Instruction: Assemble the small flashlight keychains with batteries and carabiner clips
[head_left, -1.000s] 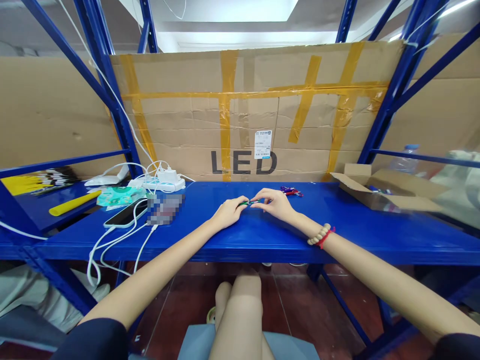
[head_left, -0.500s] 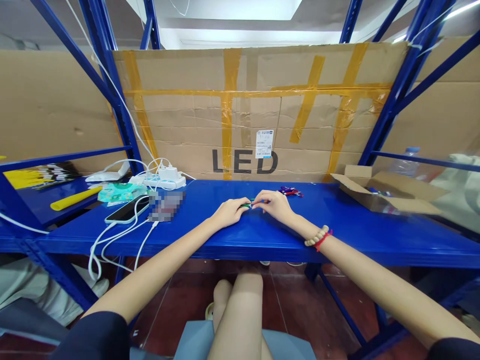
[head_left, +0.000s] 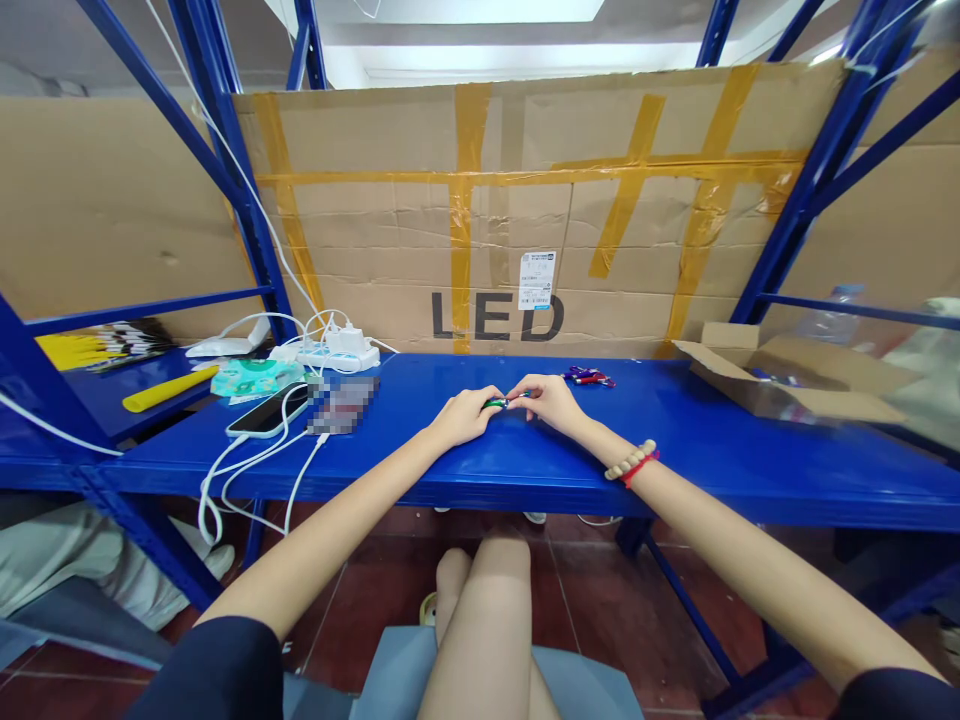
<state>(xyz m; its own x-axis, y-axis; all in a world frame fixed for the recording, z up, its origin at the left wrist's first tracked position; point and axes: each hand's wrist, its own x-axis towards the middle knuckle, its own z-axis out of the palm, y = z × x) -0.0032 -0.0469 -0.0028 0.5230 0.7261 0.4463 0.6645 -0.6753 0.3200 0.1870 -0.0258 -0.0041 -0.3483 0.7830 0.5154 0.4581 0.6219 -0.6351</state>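
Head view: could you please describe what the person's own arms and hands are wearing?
Both arms are bare below short dark navy sleeves. The right wrist carries a bracelet of pale round beads beside a thin red cord. The left hand and right hand show no gloves.

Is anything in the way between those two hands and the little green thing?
Nothing visible: the left hand and the right hand each pinch an end of the small green piece, above the blue shelf.

shelf blue | cardboard brown, yellow tape | held piece seemingly green
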